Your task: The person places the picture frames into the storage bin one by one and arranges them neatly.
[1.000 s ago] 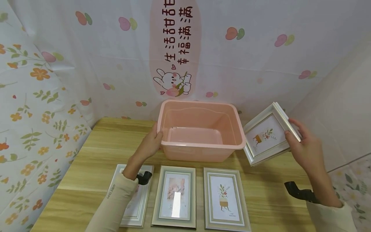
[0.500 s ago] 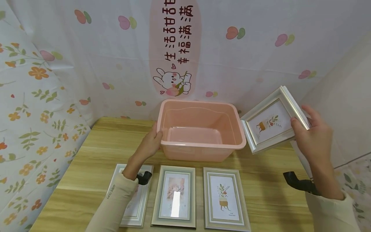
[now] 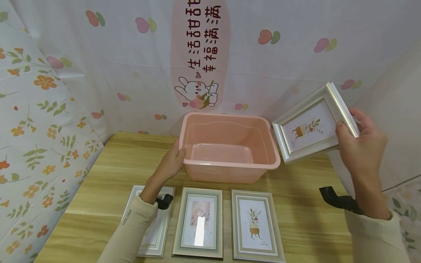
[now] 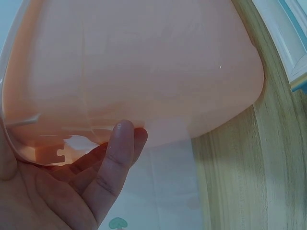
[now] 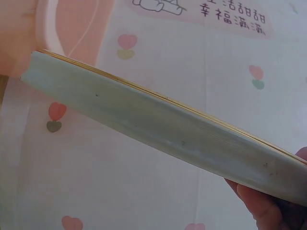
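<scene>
From the left, we see the tub [image 3: 223, 174] just to the right of our left hand [image 3: 172, 159], standing on the table [image 3: 108, 175]. Our left forearm reaches forward, passing above the left frame [image 3: 162, 223]; the fingers and thumb grip the tub's left end at the rim. Nearer us lie the middle frame [image 3: 198, 223] and right frame [image 3: 257, 226], flat and side by side. Off the table, tilted, the held frame [image 3: 307, 128] sits left of our right hand [image 3: 366, 144], close by the tub's right end; whether they touch, we cannot tell. Our right arm is raised, thumb and fingers pinching the frame's right edge.
</scene>
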`<state>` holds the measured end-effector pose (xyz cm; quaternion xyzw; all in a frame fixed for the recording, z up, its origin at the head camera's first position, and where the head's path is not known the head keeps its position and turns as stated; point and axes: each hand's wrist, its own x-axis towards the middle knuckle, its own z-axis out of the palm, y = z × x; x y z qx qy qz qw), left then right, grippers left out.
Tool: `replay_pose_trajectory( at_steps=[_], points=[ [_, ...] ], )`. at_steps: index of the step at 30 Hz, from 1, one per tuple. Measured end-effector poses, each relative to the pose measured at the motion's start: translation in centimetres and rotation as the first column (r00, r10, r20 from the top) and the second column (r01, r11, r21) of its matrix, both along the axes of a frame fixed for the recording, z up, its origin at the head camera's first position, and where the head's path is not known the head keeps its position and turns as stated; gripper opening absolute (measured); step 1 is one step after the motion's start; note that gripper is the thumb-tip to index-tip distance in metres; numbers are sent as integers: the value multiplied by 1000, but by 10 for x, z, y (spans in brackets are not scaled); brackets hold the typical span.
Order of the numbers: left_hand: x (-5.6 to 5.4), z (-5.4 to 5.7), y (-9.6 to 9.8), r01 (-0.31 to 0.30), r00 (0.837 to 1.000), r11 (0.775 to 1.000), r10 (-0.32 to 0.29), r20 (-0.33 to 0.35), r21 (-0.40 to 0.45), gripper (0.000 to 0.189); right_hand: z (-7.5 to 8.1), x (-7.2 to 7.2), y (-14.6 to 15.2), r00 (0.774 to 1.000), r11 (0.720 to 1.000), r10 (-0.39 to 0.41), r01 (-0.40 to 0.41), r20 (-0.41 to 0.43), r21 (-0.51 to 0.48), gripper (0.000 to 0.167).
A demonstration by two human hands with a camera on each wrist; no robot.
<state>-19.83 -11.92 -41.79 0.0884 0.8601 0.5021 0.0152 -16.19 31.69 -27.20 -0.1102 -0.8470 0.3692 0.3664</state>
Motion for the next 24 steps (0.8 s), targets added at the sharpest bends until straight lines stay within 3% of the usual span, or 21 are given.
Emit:
replay_pose_trajectory(
  at_steps=[5,9,13,19,24],
  points=[
    [0,-1,0,-3,1000,1000,3,7,8,49,8,-3,-7,999,999,-4,1,-51,-42,38],
    [-1,-2,-2,-3,1000,1000,3,9,3,50,10,-6,-16,992,991,15,-32,-123,-131,37],
    [-1,-2,-2,0,1000,1000,0,9,6,50,10,-7,-26,977,963,36,-90,-210,-254,36],
    [0,0,0,0,1000,1000,0,11,5,48,9,-11,-41,966,940,44,-127,-256,-318,37],
    [0,1,-1,-10,1000,1000,10,10,-1,47,2,-17,-53,952,881,112,-229,-287,-415,36]
  ],
)
